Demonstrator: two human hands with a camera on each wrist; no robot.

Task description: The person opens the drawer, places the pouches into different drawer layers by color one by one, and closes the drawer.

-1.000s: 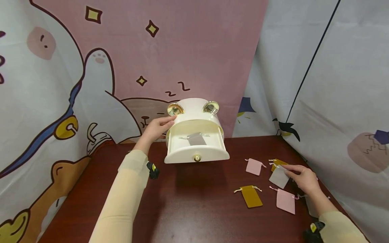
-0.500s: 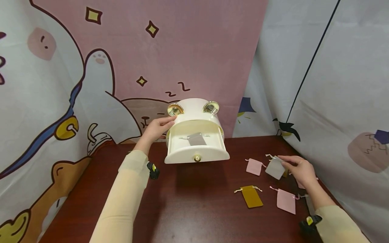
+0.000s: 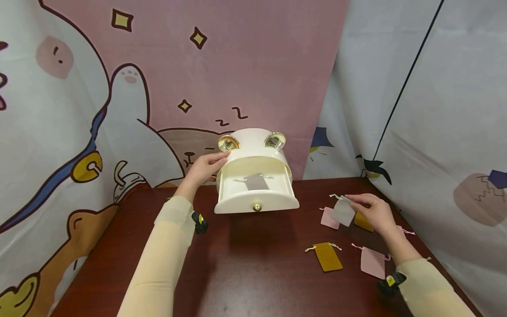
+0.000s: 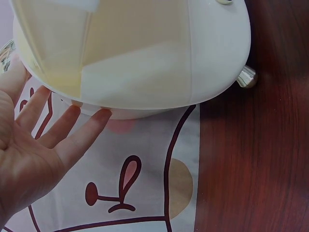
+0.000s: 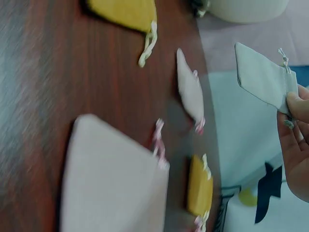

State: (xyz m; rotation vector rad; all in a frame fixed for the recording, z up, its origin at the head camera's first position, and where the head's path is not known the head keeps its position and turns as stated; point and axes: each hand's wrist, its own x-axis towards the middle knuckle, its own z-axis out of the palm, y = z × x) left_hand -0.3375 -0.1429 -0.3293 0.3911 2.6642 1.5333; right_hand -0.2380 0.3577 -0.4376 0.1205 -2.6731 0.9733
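A cream-white clock-shaped box (image 3: 253,141) with two gold bells stands at the table's back, its drawer (image 3: 237,201) pulled out. Inside the drawer lies a grey drawstring pouch (image 3: 256,182). My left hand (image 3: 203,168) touches the box's left side below the bell, and in the left wrist view its fingers (image 4: 82,135) extend against the curved edge. Between thumb and fingers, my right hand (image 3: 370,211) pinches another grey drawstring pouch (image 3: 343,214) near its string end. This held pouch hangs in the air in the right wrist view and overlaps a pink pouch (image 3: 328,219) in the head view.
Mustard pouches lie on the brown table (image 3: 257,273), one (image 3: 327,257) in front and one (image 3: 362,222) beneath the right hand. A pink pouch (image 3: 372,263) lies nearer me. Printed cloth (image 3: 253,66) hangs behind and along the right side.
My right hand has moved left and away from me with the grey pouch, uncovering the mustard pouch beneath. The left hand, box and drawer have stayed put.
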